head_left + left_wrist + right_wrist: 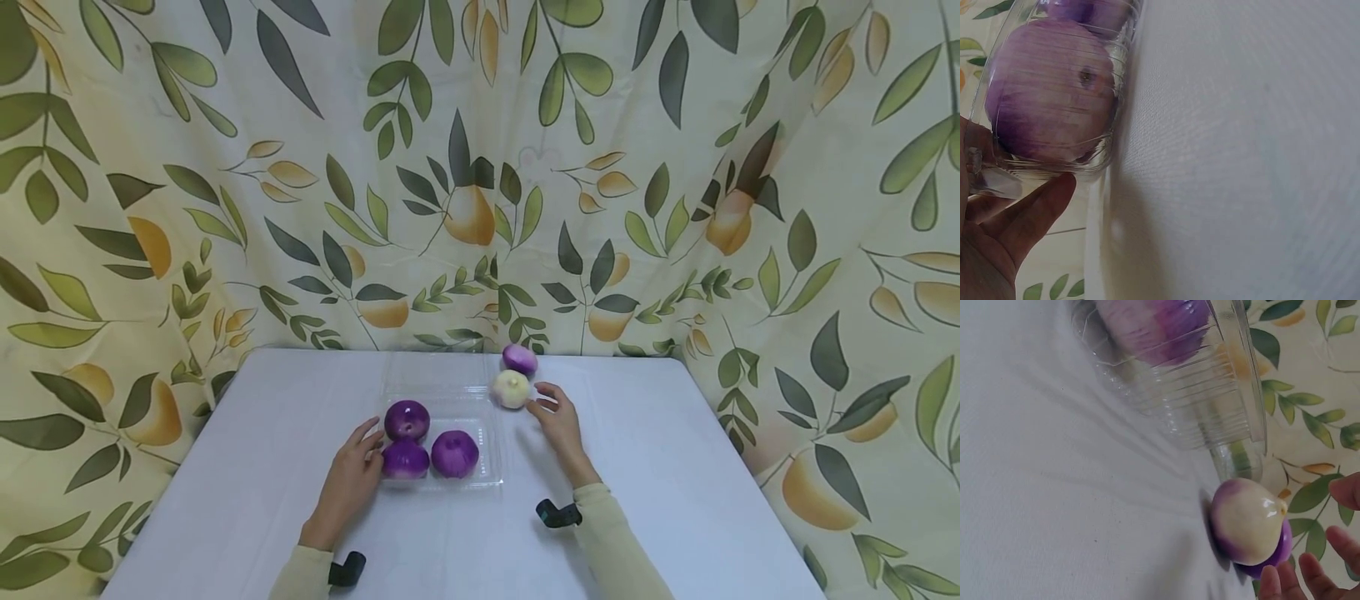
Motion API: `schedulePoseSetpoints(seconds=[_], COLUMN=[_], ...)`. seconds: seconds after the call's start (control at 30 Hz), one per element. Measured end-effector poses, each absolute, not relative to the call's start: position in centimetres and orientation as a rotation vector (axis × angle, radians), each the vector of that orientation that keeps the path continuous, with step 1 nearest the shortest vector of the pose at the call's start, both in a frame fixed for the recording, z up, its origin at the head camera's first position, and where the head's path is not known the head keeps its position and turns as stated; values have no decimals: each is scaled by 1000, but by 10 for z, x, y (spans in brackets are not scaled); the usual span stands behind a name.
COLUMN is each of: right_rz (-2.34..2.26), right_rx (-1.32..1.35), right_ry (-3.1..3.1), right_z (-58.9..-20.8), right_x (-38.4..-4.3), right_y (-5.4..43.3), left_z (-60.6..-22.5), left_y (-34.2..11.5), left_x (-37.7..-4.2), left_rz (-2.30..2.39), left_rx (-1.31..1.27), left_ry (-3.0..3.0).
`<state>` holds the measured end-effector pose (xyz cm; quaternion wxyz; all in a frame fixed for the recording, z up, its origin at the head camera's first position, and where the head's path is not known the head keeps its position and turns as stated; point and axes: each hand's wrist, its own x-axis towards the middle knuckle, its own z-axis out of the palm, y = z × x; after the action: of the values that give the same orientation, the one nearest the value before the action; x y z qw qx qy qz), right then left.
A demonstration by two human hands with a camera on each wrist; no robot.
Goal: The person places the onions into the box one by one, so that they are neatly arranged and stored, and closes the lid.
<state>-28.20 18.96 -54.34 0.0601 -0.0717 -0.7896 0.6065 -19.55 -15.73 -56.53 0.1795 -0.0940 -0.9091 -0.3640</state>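
Note:
Three purple onions, among them one at the right (454, 454), sit in a clear plastic container (491, 475) whose lid (435, 371) lies folded back. My left hand (352, 471) holds the container's left edge, thumb (1054, 197) against the outer wall and a finger by the rim. A pale onion with purple sides (1247, 522) stands on the table just right of the lid, with another purple onion (520, 358) behind it. Beside the pale onion is my right hand (557, 421), its fingers loosely bent and apart, fingertips close to the onion's right side.
The white-covered table (645, 517) ends just behind the back onion. A leaf-and-fruit patterned curtain (465, 292) hangs along the back and both sides. Each wrist carries a small black camera, one (347, 570) on the left and one (558, 513) on the right.

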Motion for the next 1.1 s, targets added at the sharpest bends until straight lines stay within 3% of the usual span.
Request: schedulePoseSetpoints(seconds=[0.4,1.1], right_rz=[1859,1761], right_rx=[-289,-137], right_ry=[-2408,-2488], right_z=[-548,-564], right_x=[-291,-321], right_y=[179,173], left_z=[-569,-569], left_y=[-158,-159], left_x=[-197,-198], left_rz=[-1039,-1069], left_rx=[-276,-267], left_ry=[-2553,-2552])
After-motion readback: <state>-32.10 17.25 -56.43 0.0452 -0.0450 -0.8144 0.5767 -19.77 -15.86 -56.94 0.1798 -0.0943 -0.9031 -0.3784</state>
